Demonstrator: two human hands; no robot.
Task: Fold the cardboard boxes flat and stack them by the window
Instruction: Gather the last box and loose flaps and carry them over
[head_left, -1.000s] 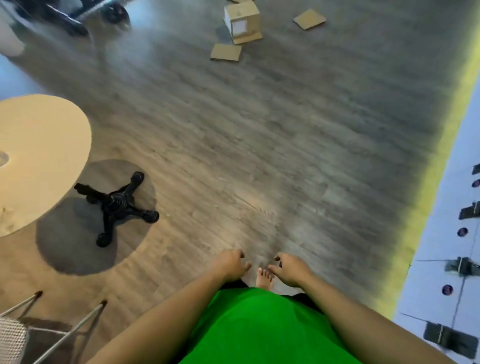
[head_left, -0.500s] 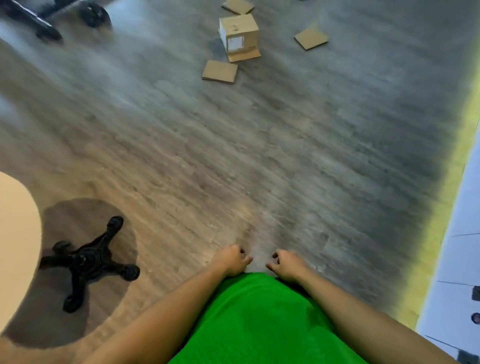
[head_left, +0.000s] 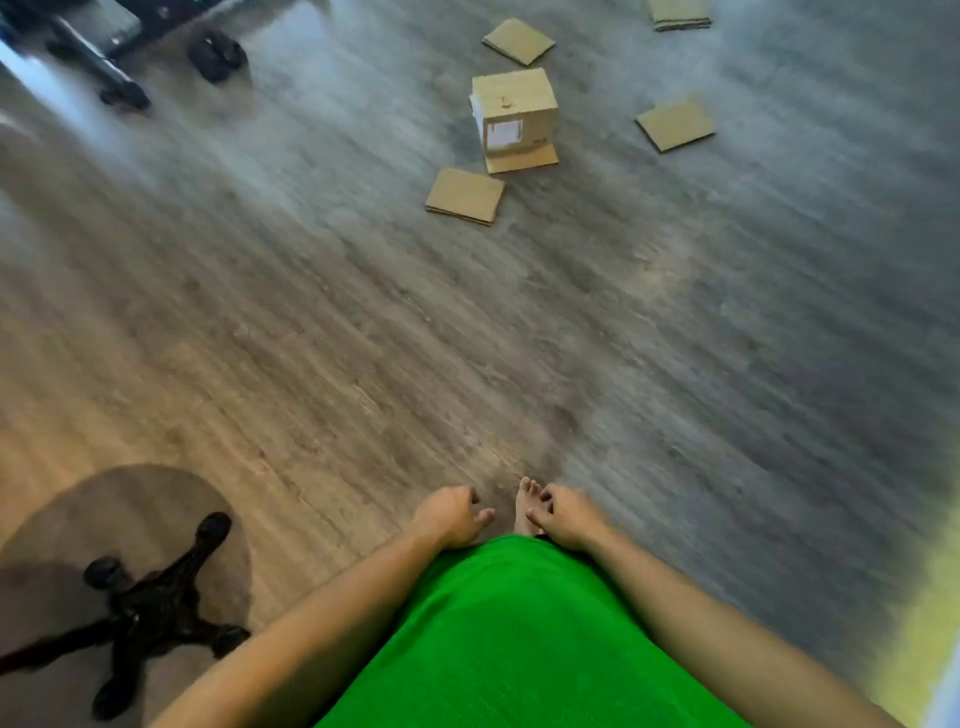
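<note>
Both your hands are empty. Your left hand (head_left: 451, 517) and right hand (head_left: 563, 514) hang low at the bottom centre of the frame, fingers loosely curled, each grip holding nothing, with one bare foot (head_left: 525, 503) showing between them on the floor (head_left: 322, 332).

The work lies well ahead, in the upper middle of the frame. One upright box (head_left: 514, 111) stands unfolded on a flat cardboard piece (head_left: 522, 160). Flattened boxes lie scattered around it: one just below and left (head_left: 465, 195), one above (head_left: 518, 41), one to the right (head_left: 676, 123), and a small stack (head_left: 679, 14) at the top edge.

You look to be in the approach step, between pickups. The next move calls for closing the gap to the upright box, bending down and taking it with both hands to collapse it. No window shows in this view, so the stacking spot cannot be placed.
</note>
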